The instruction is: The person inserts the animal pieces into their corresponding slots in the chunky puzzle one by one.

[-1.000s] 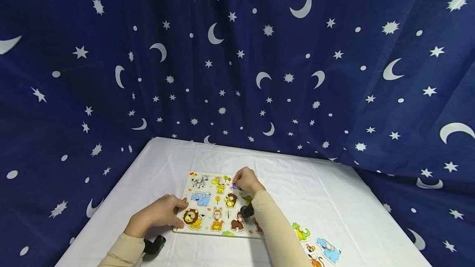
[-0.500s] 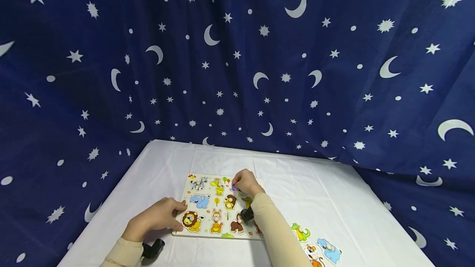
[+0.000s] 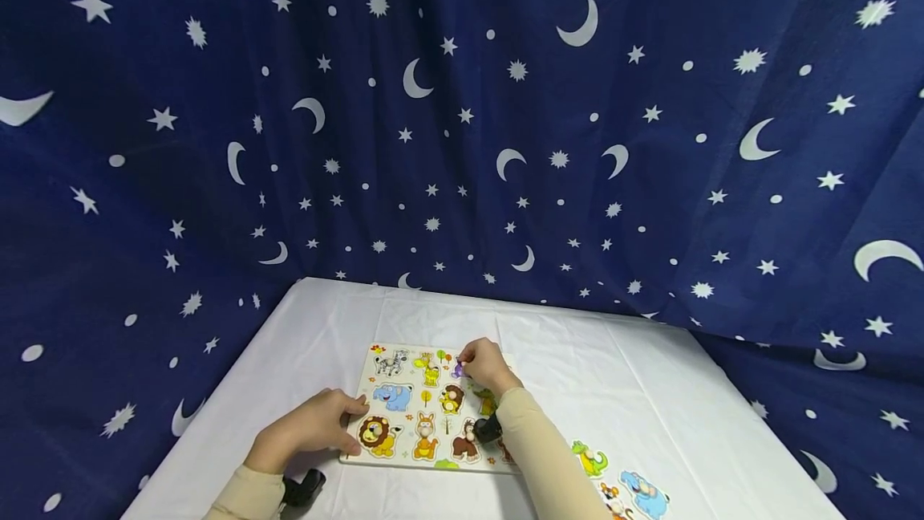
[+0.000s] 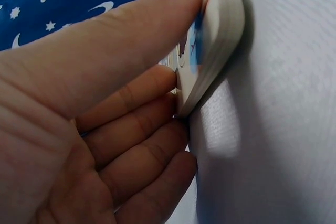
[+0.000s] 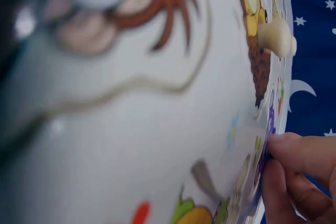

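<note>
A white puzzle board (image 3: 400,460) printed with animals lies flat on the table. My left hand (image 3: 318,424) holds its near left corner, thumb over the corner and fingertips against the left edge; the left wrist view shows the board's edge (image 4: 223,40) under the thumb. At the board's far right, my right hand (image 3: 487,363) pinches a small purple puzzle piece (image 3: 458,370) between thumb and fingers. In the right wrist view the purple piece (image 5: 271,119) is low at the board's surface, partly covered by fingertips. The sleeve hides the board's right side.
Loose crocodile (image 3: 590,458), blue elephant (image 3: 645,494) and tiger (image 3: 613,498) pieces lie on the white tablecloth (image 3: 613,392) right of the board. Round wooden knobs (image 5: 276,38) stick up from pieces in the board. A dark blue curtain (image 3: 462,143) hangs behind the table.
The head view has shifted slightly. My right hand has moved a little right and nearer over the same spot, still pinching the purple piece, which shows more now. The left hand stays put.
</note>
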{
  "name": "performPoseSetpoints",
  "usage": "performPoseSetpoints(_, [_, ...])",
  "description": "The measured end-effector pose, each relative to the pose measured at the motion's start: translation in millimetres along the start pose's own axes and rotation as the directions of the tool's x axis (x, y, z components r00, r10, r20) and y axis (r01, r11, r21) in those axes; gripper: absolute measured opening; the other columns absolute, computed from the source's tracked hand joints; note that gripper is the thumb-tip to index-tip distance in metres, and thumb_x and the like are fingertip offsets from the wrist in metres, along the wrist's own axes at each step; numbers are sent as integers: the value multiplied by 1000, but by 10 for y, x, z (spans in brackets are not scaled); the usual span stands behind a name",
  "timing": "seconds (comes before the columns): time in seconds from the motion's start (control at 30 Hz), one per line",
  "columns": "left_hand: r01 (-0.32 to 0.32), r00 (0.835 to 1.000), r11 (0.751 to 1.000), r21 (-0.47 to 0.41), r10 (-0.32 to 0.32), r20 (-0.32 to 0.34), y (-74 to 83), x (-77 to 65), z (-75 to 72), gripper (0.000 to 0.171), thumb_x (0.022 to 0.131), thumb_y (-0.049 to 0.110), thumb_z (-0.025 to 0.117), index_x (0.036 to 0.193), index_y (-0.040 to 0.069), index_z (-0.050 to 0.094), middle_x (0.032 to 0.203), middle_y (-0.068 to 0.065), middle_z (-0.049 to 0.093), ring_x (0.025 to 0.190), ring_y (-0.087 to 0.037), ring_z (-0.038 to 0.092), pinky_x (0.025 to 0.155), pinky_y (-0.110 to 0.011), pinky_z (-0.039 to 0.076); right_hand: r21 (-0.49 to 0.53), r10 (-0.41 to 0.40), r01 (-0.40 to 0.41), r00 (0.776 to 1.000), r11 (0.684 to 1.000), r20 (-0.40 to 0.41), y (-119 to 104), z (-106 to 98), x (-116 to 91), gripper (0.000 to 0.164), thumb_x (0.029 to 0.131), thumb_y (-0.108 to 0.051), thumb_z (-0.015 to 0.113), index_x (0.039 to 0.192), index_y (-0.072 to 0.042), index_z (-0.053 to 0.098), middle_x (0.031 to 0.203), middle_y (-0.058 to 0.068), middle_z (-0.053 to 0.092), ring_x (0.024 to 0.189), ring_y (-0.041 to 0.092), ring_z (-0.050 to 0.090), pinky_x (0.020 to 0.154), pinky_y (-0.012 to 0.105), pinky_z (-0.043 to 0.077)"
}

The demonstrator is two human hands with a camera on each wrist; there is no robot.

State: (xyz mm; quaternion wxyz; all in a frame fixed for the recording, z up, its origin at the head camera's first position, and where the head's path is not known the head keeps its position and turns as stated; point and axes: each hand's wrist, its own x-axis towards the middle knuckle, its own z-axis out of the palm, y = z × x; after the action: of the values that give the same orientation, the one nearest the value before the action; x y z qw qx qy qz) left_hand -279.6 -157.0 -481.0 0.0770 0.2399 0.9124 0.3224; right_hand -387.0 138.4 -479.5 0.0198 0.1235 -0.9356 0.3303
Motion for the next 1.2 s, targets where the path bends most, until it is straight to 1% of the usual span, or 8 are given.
performPoseSetpoints(0.1, [6,1000,1000,-10,-6,13,-4,-6,15,64,55,30,80,108,0,62,122,-17,54,114,-34,49,95,-48,36,9,23,-23,1000,1000,17,24,2,-22,9,74,1,64,81,-4,67,72,5,61,64,12,52,53,23,44])
performPoseSetpoints(0.2, [15,1000,1000,0,-15,8,-6,-7,15,63,55,30,80,109,1,63,122,-16,54,115,-35,48,95,-49,36,12,42,-42,999,999,22,49,-3,-24,9,74,2,65,80,-4,67,71,3,60,63,12,52,52,23,44])
performPoseSetpoints(0.37, [18,1000,1000,14,-18,-6,-1,5,-3,61,56,28,80,109,3,63,122,-13,55,115,-35,47,96,-49,35,1,36,-36,999,999,-2,82,-38,-29,12,69,4,66,77,-4,66,70,5,62,61,12,52,51,23,44])
performPoseSetpoints(0.47, [16,1000,1000,19,-16,-12,3,18,-15,61,56,28,80,109,4,63,122,-13,55,116,-35,47,97,-49,35,0,57,-57,998,998,-16,89,-82,-45,14,66,4,65,78,-4,66,69,4,62,61,12,52,50,22,44])
performPoseSetpoints(0.6, [22,1000,999,29,-21,-19,10,25,-32,61,55,29,80,109,4,63,122,-13,55,115,-35,47,96,-49,35,13,93,-93,996,996,-2,89,-143,-69,18,64,5,63,79,-4,66,68,1,60,61,12,52,49,22,45])
performPoseSetpoints(0.8, [27,999,1000,-3,-27,-20,23,25,-53,61,55,26,80,109,2,63,122,-15,54,116,-36,46,97,-49,34,5,64,-64,998,998,18,88,-198,-110,16,63,5,64,76,-3,65,66,2,60,59,12,51,50,22,45])
performPoseSetpoints(1.03, [46,999,999,-6,-46,-9,25,-4,-23,61,55,26,80,109,2,63,123,-13,54,116,-36,46,97,-50,34,16,52,-53,997,998,61,136,-203,-225,12,67,2,68,78,-3,66,69,2,60,62,11,52,53,22,45])
performPoseSetpoints(1.2, [49,999,999,3,-49,-16,24,-13,-13,61,55,26,80,108,3,63,122,-11,55,115,-37,46,96,-51,34,3,37,-38,997,999,66,182,-236,-286,10,68,0,69,76,-5,66,68,1,60,60,11,51,52,22,45])
